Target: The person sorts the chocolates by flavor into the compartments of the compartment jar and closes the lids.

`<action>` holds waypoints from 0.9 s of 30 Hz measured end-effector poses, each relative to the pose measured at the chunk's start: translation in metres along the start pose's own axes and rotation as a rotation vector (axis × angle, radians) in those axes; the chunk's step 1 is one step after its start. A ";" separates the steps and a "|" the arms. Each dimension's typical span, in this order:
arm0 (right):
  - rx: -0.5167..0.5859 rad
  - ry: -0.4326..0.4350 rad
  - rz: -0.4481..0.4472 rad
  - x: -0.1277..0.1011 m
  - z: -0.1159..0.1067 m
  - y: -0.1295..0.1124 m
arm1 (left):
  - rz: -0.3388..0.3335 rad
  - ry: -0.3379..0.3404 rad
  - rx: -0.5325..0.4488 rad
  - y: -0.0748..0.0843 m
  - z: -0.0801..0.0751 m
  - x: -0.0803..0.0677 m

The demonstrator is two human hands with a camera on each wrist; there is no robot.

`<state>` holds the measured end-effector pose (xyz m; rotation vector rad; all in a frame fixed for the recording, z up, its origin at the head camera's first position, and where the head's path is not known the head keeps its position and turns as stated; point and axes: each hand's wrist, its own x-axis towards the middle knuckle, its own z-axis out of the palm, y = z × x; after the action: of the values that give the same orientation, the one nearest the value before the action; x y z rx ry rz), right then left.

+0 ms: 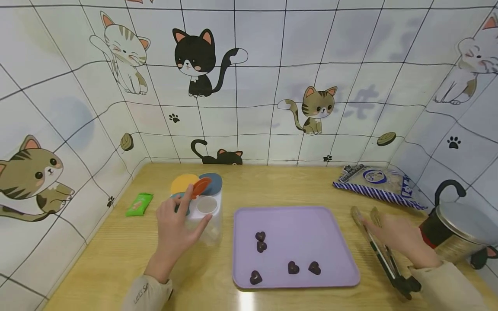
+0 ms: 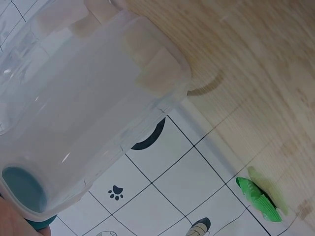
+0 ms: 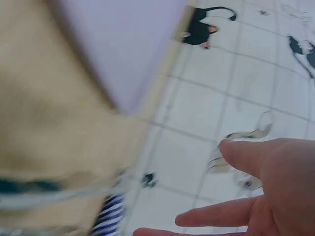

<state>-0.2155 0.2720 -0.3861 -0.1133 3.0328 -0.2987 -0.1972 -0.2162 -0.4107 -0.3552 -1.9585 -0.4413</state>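
A wooden table (image 1: 194,280) fills the corner under cat-patterned tile walls (image 1: 272,65). On it, from the biggest down: a lilac tray (image 1: 303,224) lies at the middle, and five dark heart-shaped chocolates (image 1: 260,236) are scattered over its near half. Left of the tray and just apart from it stands a clear plastic container (image 1: 208,220) with a white lid that bears round flaps — yellow, dark blue and teal — and an orange flap (image 1: 201,186) tipped up over a round opening.

The left hand (image 1: 177,229) holds this container from the near-left side: the palm and thumb wrap its wall and the fingers curl up to the lid, with a fingertip beside the raised orange flap. The left wrist view shows the container's clear wall close against the hand, with its teal cap at the lower left.

A blue-and-white striped bag (image 1: 379,183) lies at the far right, and a metal pot with a black handle (image 1: 455,231) stands at the right edge. Metal tongs (image 1: 383,252) lie on the table between tray and pot — the right hand (image 1: 400,239) rests over them, fingers straight and spread, the tongs beneath the palm and not gripped. A small green packet (image 1: 139,204) lies at the far left.
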 end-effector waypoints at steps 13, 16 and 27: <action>0.143 0.196 -0.425 0.074 -0.008 -0.199 | -0.005 -0.013 0.005 -0.001 0.000 0.005; 0.295 0.262 -0.607 0.081 -0.003 -0.247 | -0.010 -0.013 0.006 -0.002 -0.001 0.003; 0.371 0.301 -1.096 0.070 0.005 -0.324 | -0.013 -0.018 0.009 0.001 0.000 0.001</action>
<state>-0.2634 -0.0518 -0.3332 -1.8109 2.7494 -0.9848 -0.1971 -0.2157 -0.4097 -0.3420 -1.9809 -0.4394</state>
